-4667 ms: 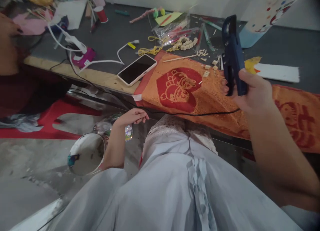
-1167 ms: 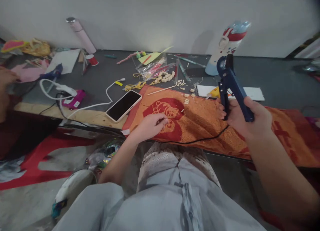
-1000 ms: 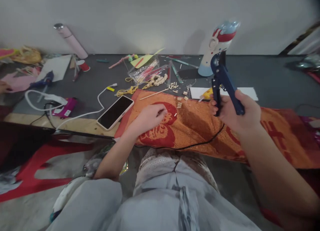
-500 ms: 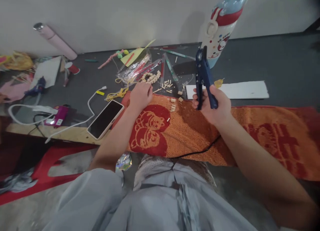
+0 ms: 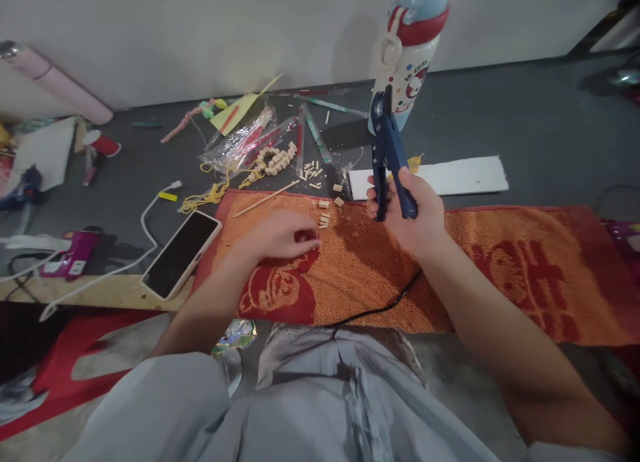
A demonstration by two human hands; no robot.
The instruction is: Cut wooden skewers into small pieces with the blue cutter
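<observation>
My right hand (image 5: pixel 417 215) is wrapped round the handles of a dark blue cutter tool (image 5: pixel 387 149), which it holds upright above the orange and red towel (image 5: pixel 380 275). My left hand (image 5: pixel 280 235) rests palm down on the towel's red bear pattern, fingers together and curled, tips close to several small cut wooden pieces (image 5: pixel 325 217). Whether it holds anything is hidden. A thin wooden stick (image 5: pixel 266 197) lies just beyond it on the towel's far edge.
A phone (image 5: pixel 181 254) with a white cable lies left of the towel. Behind are a string of wooden beads (image 5: pixel 275 161), plastic bags of sticks, a white strip (image 5: pixel 435 177) and a tall cartoon bottle (image 5: pixel 407 55). A black cord (image 5: pixel 380 305) runs over the towel.
My left hand drew back from the beads at the towel's far edge to the red bear pattern. The cutter stayed upright in my right hand. The view shifted right.
</observation>
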